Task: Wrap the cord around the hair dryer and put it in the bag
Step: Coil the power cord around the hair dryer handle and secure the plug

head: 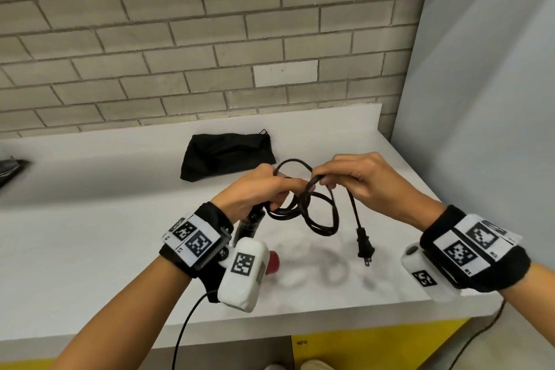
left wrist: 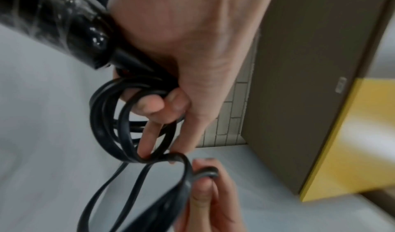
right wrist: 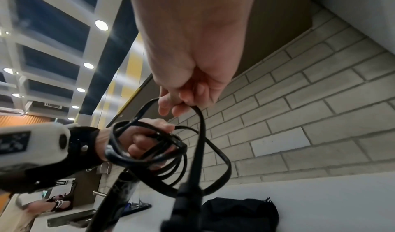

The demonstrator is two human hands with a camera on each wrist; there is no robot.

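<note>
Two bare hands work just above a white tabletop (head: 90,249), each wrist wearing a black band with printed markers. The left hand (head: 255,192) is nearest the viewer's left; its grip is curled round the handle of a black hair dryer (head: 250,224) and also round several gathered loops of the black cord (head: 312,213). The hair dryer's long axis runs from the left hand down and back toward the person, so the body points at the viewer and is mostly hidden under the left wrist; a red part shows there, too blurred to identify. The cord loops hang beside the left hand, on its right. Just right of the loops, the right hand (head: 360,183) pinches a bend of cord between thumb and fingers. From that pinch the cord's free end drops straight down, and its plug (head: 365,248) hangs prongs downward just above the tabletop. Beyond the hands, farther back on the tabletop, a black bag (head: 225,159) lies flat and slack. Behind the bag rises a pale brick wall (head: 180,39).
</note>
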